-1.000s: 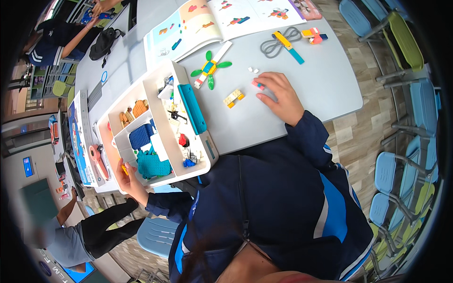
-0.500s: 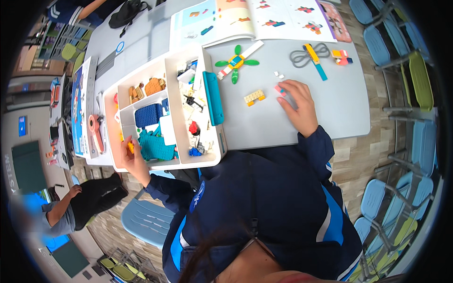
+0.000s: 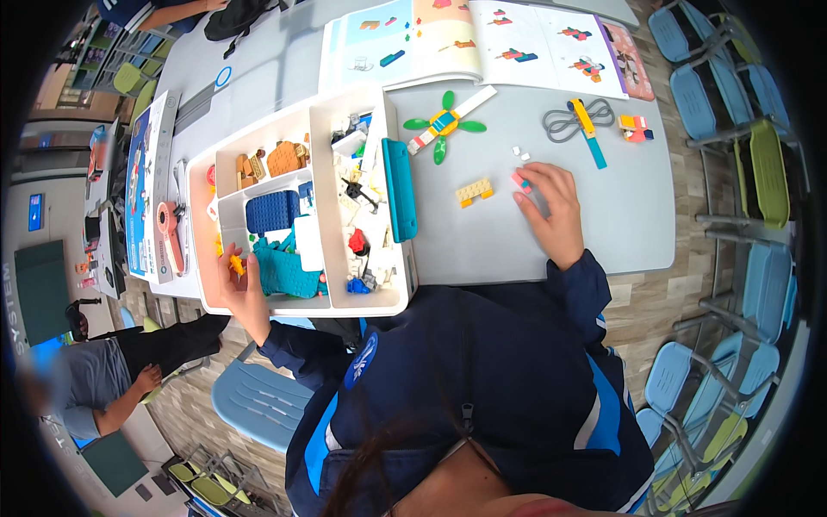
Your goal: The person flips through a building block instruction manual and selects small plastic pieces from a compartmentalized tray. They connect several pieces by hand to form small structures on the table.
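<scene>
Over the left compartment of the white sorting tray (image 3: 403,297), my left hand (image 3: 245,297) pinches a small yellow toy brick (image 3: 237,264). My right hand (image 3: 556,215) rests on the grey table, its thumb and fingertips closed around a small pink brick (image 3: 520,182) with a bit of teal. Two small white pieces (image 3: 521,153) lie just beyond those fingers. Left of the hand stands a tan brick plate (image 3: 473,191) with yellow bricks under it. Farther back lies a built propeller (image 3: 444,122) with green leaf-shaped blades.
An open picture manual (image 3: 534,52) lies at the back. At the right are a grey cord loop (image 3: 560,126) with a yellow-and-teal piece and a small brick build (image 3: 636,128). Left of the tray sit a pink handheld device (image 3: 169,237) and a box (image 3: 146,198). Another person (image 3: 103,379) stands at the left.
The whole view has shifted slightly, moving the table things a little right and down. Both hands keep nearly the same places. The person at the left has lowered an arm.
</scene>
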{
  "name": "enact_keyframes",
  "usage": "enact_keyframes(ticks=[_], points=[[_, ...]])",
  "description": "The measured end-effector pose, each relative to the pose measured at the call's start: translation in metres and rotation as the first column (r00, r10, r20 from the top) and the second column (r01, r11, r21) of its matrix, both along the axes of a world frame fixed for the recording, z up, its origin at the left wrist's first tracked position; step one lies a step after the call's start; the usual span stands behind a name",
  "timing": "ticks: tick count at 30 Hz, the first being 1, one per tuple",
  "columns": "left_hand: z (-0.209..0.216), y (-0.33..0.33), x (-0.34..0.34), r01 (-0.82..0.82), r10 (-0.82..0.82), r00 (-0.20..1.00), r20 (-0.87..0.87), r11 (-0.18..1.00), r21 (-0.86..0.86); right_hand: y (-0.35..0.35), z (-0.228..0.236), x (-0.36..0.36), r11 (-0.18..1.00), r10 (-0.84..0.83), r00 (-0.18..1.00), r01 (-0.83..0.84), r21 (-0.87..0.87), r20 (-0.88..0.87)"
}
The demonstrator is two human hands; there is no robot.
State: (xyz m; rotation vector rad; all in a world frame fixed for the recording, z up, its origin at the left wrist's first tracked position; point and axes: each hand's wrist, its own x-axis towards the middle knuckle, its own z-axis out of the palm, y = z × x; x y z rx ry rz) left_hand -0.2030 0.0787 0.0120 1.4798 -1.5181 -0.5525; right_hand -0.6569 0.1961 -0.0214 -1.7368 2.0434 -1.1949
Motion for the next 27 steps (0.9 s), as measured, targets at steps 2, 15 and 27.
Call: enact_keyframes(ticks=[2,15,27], points=[[0.002,-0.001,0.0,0.012,-0.012,1.0,0.019,1.0,0.024,0.0,0.0,0.0,1.0,-0.007,1.0,0.007,0.008,0.007],[0.006,0.0,-0.001,-0.005,0.004,1.0,0.012,1.0,0.008,-0.002,0.0,-0.002,1.0,-0.022,0.999,0.023,-0.006,0.026],[-0.001,-0.001,0.0,-0.055,0.055,0.998,0.008,0.998,0.034,-0.003,0.001,-0.002,1.0,-0.012,1.0,0.013,-0.014,0.023]])
